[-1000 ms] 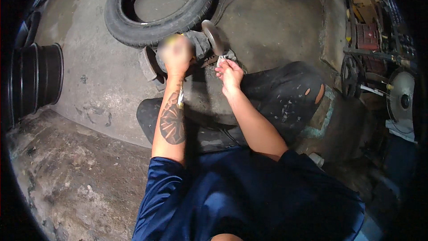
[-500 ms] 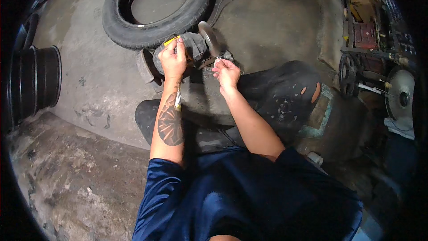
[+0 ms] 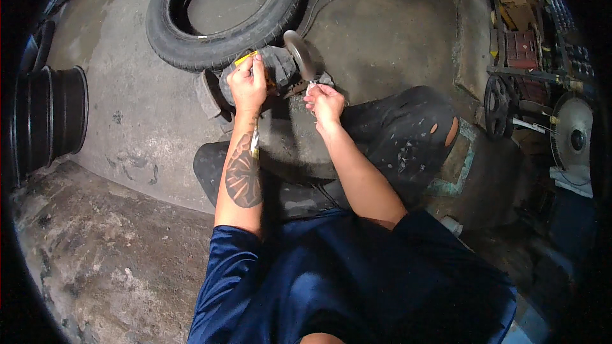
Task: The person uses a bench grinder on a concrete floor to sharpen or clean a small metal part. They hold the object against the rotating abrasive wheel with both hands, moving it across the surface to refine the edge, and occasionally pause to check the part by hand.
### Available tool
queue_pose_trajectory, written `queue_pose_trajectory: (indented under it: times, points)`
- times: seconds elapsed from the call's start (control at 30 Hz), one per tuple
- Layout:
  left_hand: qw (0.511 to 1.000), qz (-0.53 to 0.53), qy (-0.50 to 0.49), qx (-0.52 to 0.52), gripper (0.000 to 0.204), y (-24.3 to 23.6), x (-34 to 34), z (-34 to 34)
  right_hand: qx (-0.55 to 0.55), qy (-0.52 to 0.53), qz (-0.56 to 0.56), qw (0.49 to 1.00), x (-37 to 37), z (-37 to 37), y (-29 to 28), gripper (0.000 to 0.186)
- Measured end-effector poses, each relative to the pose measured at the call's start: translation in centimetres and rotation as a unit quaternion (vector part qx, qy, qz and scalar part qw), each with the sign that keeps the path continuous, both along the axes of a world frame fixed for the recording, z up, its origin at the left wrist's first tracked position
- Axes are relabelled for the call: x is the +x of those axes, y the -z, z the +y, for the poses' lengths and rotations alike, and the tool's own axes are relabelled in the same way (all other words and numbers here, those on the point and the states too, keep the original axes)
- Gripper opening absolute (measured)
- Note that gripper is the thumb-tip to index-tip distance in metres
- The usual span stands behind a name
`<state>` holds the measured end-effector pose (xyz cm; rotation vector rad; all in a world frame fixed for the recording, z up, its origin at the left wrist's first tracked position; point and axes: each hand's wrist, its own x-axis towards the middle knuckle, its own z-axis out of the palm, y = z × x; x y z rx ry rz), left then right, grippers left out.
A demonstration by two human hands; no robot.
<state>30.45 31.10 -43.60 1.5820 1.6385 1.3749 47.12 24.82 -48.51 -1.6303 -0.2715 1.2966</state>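
Note:
A dark grey motor-like machine [image 3: 278,64] resembling a bench grinder sits on the floor, with a shiny round wheel [image 3: 297,51] on its right and a curved metal guard [image 3: 213,94] on its left. My left hand [image 3: 247,86] is closed at the machine's left part, thumb and fingers round a slim yellow piece [image 3: 244,58]; its lower end is hidden by the fingers. Just below the wheel, my right hand [image 3: 326,103] pinches a small pale piece [image 3: 311,87], too small to name. Whether that piece touches the wheel I cannot tell.
A black tire [image 3: 280,28] lies flat behind the machine. Black wheel rims [image 3: 51,114] stand at the left. A thin cable [image 3: 319,3] runs along the floor at the back. At the right are a fan [image 3: 575,137] and a cluttered rack [image 3: 523,48]. My knees flank the work.
Both hands keep nearly the same places at the machine. The view has steadied and looks sharper at the right side.

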Motion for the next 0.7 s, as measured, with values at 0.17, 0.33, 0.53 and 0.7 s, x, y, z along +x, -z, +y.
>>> queue_pose_trajectory:
  times: [0.17,0.33,0.53,0.7]
  points:
    - [1.0,-0.016,-0.008,0.011,0.028,0.04,0.06,0.02,-0.026,0.003,0.024,0.999,0.05,0.15,-0.23,0.014]
    - [1.0,-0.008,-0.008,0.015,0.029,0.11,-0.02,0.04,-0.052,0.041,0.088,0.994,0.0,0.18,-0.62,0.016]
    - [1.0,-0.007,-0.011,0.008,0.029,0.22,-0.1,0.08,-0.064,0.056,0.117,0.989,0.24,0.23,-0.6,0.019]
    - [0.999,-0.019,-0.015,0.023,0.029,-0.12,0.05,0.06,-0.058,0.039,0.12,0.99,0.29,0.11,-0.44,0.018]
